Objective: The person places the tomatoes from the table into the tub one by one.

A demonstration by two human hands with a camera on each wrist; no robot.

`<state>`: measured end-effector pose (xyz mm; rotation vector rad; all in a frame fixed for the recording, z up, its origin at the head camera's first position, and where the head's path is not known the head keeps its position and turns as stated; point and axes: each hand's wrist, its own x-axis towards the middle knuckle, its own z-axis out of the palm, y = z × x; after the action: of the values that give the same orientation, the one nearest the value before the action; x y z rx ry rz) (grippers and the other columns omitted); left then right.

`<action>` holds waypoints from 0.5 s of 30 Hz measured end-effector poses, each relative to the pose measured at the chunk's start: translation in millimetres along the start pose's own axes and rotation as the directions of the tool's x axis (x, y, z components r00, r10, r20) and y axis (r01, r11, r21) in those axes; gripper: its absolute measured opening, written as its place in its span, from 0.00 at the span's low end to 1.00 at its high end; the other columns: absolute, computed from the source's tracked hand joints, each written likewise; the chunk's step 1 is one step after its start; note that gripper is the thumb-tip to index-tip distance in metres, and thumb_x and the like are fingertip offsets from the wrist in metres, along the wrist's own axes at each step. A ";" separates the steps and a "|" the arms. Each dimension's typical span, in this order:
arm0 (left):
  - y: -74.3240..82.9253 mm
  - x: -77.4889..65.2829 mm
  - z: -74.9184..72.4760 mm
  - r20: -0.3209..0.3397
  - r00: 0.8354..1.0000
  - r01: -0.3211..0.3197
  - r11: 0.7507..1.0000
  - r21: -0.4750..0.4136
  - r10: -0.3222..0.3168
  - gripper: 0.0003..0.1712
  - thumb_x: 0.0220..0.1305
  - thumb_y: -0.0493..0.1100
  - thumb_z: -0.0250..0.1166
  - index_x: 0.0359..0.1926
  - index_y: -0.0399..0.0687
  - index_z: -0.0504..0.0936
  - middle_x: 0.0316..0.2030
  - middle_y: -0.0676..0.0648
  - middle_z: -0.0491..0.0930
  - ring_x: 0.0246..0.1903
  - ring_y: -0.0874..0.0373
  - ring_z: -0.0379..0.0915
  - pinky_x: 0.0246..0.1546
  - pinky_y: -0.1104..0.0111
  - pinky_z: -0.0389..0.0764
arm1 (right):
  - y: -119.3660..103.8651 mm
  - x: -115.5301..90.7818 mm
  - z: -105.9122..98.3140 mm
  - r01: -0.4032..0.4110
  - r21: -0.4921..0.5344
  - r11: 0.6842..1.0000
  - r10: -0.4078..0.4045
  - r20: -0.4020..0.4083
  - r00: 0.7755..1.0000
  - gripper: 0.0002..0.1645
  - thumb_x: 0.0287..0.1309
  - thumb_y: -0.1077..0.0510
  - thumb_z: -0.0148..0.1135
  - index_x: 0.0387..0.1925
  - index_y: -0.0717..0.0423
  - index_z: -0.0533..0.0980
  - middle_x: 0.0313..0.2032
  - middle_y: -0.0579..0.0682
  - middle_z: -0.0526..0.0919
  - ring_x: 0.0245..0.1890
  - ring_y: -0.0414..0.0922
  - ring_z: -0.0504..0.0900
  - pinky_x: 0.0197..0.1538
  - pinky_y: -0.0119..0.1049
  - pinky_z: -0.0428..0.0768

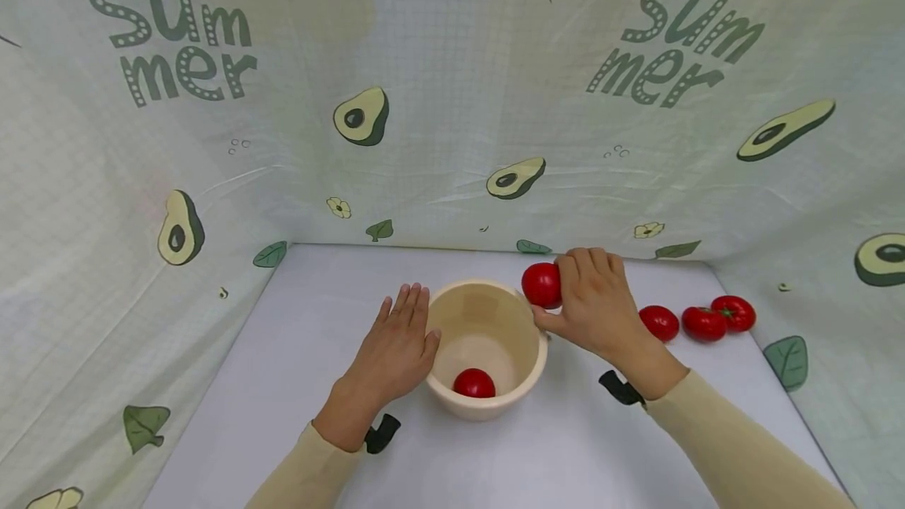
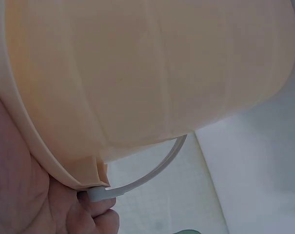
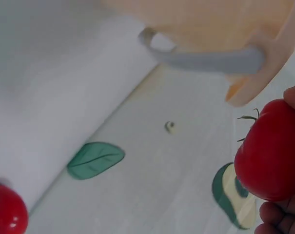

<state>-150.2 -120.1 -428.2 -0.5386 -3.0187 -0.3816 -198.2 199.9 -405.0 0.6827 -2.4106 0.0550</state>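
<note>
L hand (image 1: 393, 353) touches bkt (image 1: 475, 410), R hand (image 1: 598, 306) holds tom (image 1: 540, 286).

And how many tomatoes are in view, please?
5: one tomato inside the bucket, another in the right hand, three on the table at right; the forearm could hide more.

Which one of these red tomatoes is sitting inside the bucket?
The lone tomato low inside the cream bucket. Of the others, the right hand holds one tomato, and three tomatoes lie on the table farther right.
</note>
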 end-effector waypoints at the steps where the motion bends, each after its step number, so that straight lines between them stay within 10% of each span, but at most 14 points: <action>1: 0.2 0.0 -0.1 0.000 1.000 0.001 1.000 0.001 -0.001 0.40 0.82 0.54 0.49 0.81 0.32 0.56 0.81 0.33 0.56 0.83 0.40 0.47 0.82 0.45 0.51 | -7.6 4.1 -1.6 0.018 0.008 1.000 -0.018 -0.015 1.000 0.42 0.47 0.33 0.70 0.46 0.68 0.74 0.41 0.64 0.80 0.43 0.62 0.77 0.45 0.58 0.76; 15: 2.0 -0.1 -2.9 -0.002 1.000 -0.002 1.000 0.027 0.002 0.40 0.81 0.54 0.51 0.81 0.32 0.58 0.80 0.34 0.58 0.82 0.40 0.48 0.82 0.45 0.52 | -74.8 14.1 13.2 0.142 0.154 0.978 -0.163 0.129 0.978 0.37 0.49 0.33 0.69 0.46 0.59 0.77 0.42 0.53 0.81 0.47 0.52 0.77 0.53 0.51 0.76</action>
<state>-149.4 -119.1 -424.9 -0.5392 -3.0169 -0.3400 -178.7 126.0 -416.6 0.9662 -2.4980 0.1215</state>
